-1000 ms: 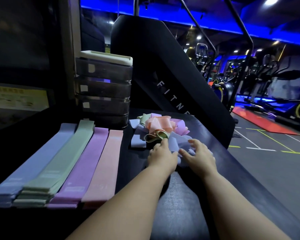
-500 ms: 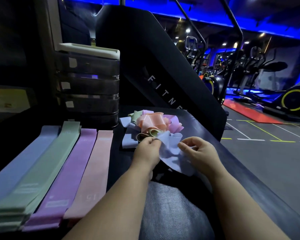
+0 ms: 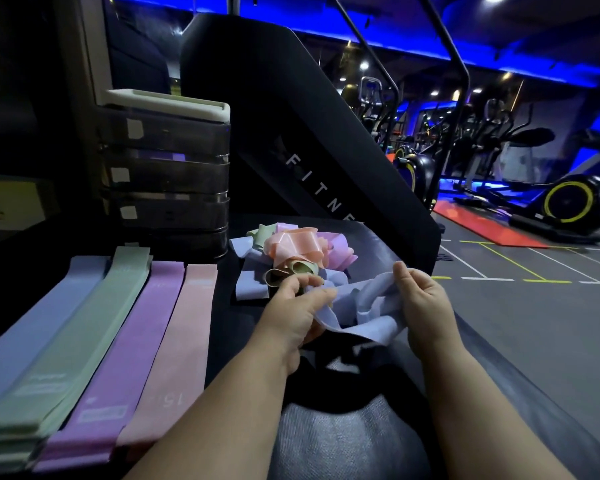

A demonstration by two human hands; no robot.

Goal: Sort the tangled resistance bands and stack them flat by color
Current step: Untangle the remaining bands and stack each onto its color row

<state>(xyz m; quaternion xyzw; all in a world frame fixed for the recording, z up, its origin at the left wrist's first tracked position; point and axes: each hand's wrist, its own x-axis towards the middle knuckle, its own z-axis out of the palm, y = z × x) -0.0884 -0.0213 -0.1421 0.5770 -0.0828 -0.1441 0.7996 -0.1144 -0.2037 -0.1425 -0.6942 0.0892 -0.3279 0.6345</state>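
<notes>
At the near left of the counter, four flat stacks are laid side by side, touching along their long edges and running away from the near edge. From left to right they are a blue stack, a green stack, a purple stack and a pink stack. Several layers can be seen at the near end of the green one. A label patch is carried by the purple one, and "15" is printed on the pink one.

Just beyond, above the middle of the counter, a crumpled blue band is held up between both hands. Its left end is pinched between the thumb and fingers of the left hand. Its right edge is gripped by the curled fingers of the right hand, the thumb raised behind it. Between the hands the band sags in soft matte folds.

Past the left hand, toward the far edge, a tangled pile is heaped. Glossy peach loops are seen on top, lilac ones on the right, olive loops at the front, a pale green strip at the back and blue bands underneath.

At the far left corner, behind the stacks, a drawer unit of smoky tiers with a white top is placed. Behind the counter a black panel lettered "FITNE" is seen, and farther off an exercise bike under blue light.
</notes>
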